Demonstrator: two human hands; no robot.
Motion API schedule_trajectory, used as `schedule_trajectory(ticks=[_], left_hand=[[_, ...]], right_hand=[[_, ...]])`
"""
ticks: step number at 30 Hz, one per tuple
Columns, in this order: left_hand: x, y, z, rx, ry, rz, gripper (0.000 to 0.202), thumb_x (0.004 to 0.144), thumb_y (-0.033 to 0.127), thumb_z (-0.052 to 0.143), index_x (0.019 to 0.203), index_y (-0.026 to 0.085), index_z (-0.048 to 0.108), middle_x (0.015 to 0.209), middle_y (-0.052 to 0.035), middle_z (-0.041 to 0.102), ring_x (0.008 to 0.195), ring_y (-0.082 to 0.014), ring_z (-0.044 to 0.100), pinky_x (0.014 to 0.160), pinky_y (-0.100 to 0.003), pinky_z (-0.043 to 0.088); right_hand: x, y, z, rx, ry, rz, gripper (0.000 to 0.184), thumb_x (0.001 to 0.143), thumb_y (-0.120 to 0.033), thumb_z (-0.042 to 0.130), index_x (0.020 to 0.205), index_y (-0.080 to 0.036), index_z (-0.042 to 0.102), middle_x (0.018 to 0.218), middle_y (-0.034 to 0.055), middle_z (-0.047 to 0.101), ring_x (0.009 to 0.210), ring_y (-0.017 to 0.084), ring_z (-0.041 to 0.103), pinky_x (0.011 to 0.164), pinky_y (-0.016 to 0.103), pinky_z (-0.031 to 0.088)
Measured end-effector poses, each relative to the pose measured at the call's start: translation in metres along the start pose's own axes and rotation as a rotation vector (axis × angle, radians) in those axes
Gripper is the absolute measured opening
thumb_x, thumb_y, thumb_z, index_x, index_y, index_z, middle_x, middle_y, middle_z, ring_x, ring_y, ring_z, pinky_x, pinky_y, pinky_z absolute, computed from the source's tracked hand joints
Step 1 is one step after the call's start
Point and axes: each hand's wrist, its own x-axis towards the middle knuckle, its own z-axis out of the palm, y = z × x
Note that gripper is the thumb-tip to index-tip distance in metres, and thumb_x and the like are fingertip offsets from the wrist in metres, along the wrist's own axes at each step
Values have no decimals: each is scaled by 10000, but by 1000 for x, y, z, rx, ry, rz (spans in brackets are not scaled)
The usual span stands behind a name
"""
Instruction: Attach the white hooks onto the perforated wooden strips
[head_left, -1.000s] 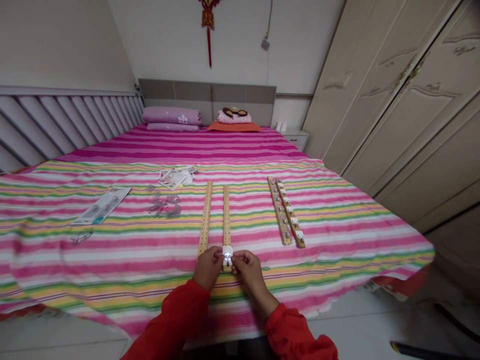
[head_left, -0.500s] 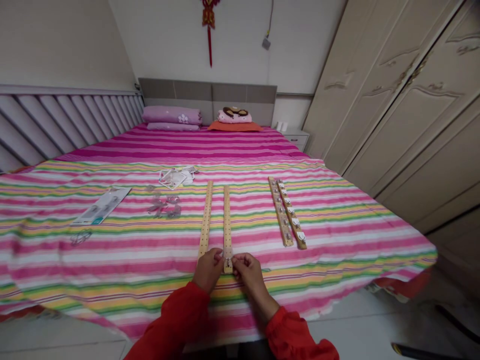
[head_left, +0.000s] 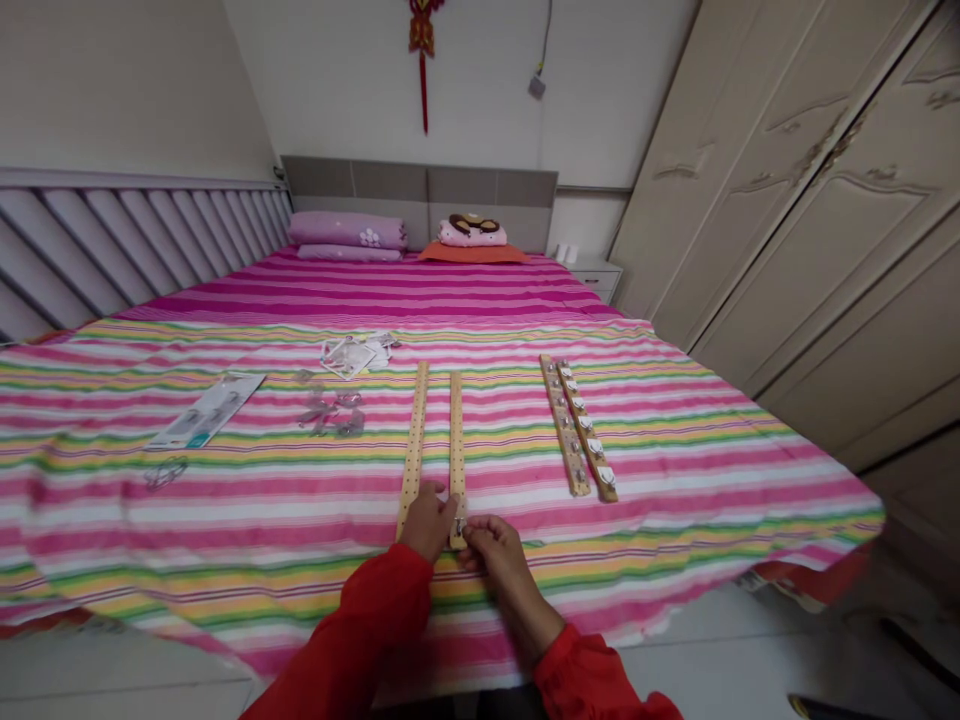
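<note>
Head: hooks (head_left: 217,399) in pack (head_left: 174,432); left hand (head_left: 430,522), right hand (head_left: 498,552) at perforated strip (head_left: 457,440).

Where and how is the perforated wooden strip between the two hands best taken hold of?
Probably pinch the perforated strip across its long edges, mid-length, from the person's right: it is flat, narrow and bare there, while the left hand, right hand and metal hook crowd its near end and a neighbouring strip lies to its left.

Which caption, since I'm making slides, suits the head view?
Left hand and right hand at a small hook on a wooden strip.
</note>
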Motion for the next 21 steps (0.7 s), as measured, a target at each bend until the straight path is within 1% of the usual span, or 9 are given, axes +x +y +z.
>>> schedule_trajectory(ticks=[5,9,15,18,21], left_hand=[[3,-2,5,13,-2,-32,196,818,224,526,994,147,492,641,16,559,612,-137,573,592,-236,405],[5,-2,6,-5,-25,-59,181,823,202,517,994,162,476,628,34,531,594,-128,560,582,-229,397],[6,-3,6,6,-39,-46,173,813,167,509,985,155,492,595,48,505,595,-124,549,585,-225,403],[5,-4,2,28,-58,-32,172,778,161,539,950,162,533,593,45,530,600,-123,565,594,-225,415],[2,0,-12,36,-76,33,145,717,195,601,856,161,587,619,15,589,633,-137,590,618,-240,432]], right_hand=[[3,5,0,27,4,4,306,486,-329,763,669,-158,587,478,-20,623,384,115,560,387,202,428],[5,7,0,38,-9,-14,298,491,-313,753,689,-157,594,468,-22,622,370,115,552,391,208,428],[5,4,1,38,8,-40,365,467,-309,762,746,-156,583,415,-44,582,330,117,525,364,207,397],[4,4,0,23,15,-29,392,460,-337,783,747,-159,585,439,-36,600,344,126,541,377,217,413],[3,5,-4,-9,-31,-10,410,474,-399,802,737,-153,608,513,-6,639,399,139,581,429,242,458]])
